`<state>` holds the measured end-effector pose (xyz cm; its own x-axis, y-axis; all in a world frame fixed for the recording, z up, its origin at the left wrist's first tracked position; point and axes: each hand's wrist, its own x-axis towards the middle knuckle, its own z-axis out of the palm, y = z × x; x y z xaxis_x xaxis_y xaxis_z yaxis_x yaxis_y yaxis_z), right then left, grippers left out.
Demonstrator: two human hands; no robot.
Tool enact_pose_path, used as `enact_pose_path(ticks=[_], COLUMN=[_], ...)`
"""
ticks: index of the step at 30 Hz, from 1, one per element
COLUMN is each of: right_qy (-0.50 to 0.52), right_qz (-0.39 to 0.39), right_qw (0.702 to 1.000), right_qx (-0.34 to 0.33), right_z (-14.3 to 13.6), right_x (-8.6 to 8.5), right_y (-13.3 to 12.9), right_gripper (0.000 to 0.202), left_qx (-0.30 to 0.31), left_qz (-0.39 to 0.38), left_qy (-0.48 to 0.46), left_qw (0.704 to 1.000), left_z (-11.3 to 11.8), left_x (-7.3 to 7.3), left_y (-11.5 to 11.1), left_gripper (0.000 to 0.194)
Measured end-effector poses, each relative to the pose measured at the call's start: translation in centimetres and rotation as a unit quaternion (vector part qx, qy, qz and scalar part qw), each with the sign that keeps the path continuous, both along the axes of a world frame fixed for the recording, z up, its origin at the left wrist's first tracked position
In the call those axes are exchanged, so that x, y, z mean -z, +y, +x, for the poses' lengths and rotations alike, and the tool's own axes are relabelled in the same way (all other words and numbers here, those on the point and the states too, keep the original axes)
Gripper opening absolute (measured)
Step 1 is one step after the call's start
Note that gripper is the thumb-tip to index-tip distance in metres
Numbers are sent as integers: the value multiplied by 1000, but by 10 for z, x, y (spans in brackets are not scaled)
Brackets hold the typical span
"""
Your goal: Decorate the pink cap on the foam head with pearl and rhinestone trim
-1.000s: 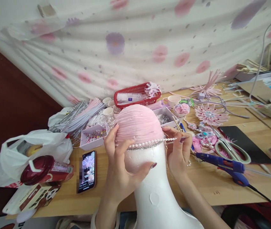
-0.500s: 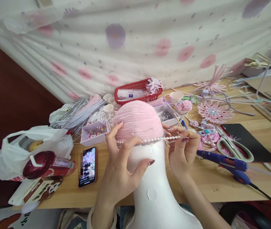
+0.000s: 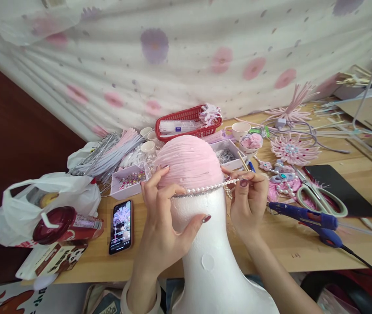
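Note:
A white foam mannequin head [image 3: 202, 235] stands in front of me, topped by a pink ribbed cap [image 3: 187, 159]. Along the cap's lower edge runs a string of white pearl beads [image 3: 202, 190] above a silvery trim. My left hand [image 3: 164, 222] lies against the left side of the head, fingers spread, with the index fingertip pressing on the bead string and the thumb held away. My right hand [image 3: 249, 196] pinches the other end of the beads between thumb and fingers, stretching it out to the right of the cap. Some beads hang below that hand.
A blue glue gun [image 3: 303, 216], scissors [image 3: 319, 196] and a black tablet-like slab [image 3: 346, 192] lie to the right. On the left are a phone [image 3: 121, 226], a lidded cup [image 3: 58, 224] and a plastic bag [image 3: 12, 209]. A red basket [image 3: 189, 117] stands behind the head.
My right hand has moved slightly left and tilted the bead string upward, so it lies higher, off the silvery trim. My left index finger has stayed on the beads.

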<state>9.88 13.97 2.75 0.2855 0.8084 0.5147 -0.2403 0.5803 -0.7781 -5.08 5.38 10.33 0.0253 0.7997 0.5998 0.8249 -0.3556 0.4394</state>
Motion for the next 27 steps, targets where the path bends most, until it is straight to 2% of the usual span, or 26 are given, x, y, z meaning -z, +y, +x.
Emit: enact_pose_path(ticks=[10, 14, 19, 27], right_qy=[-29, 0, 32, 44], right_qz=[-57, -26, -12, 13], right_qw=[997, 999, 999, 996], right_qx=[39, 33, 38, 73], right_z=[-2, -3, -5, -6], right_x=[8, 8, 9, 9], right_y=[-1, -2, -5, -5], right_gripper=[15, 11, 12, 14], left_qx=[-4, -2, 0, 10], left_qz=[10, 9, -14, -22], left_qy=[0, 10, 19, 23], left_qw=[1000, 1000, 1000, 999], left_z=[2, 4, 4, 4], left_x=[3, 2, 2, 0], left_y=[-1, -3, -4, -3], left_gripper=[49, 52, 45, 45])
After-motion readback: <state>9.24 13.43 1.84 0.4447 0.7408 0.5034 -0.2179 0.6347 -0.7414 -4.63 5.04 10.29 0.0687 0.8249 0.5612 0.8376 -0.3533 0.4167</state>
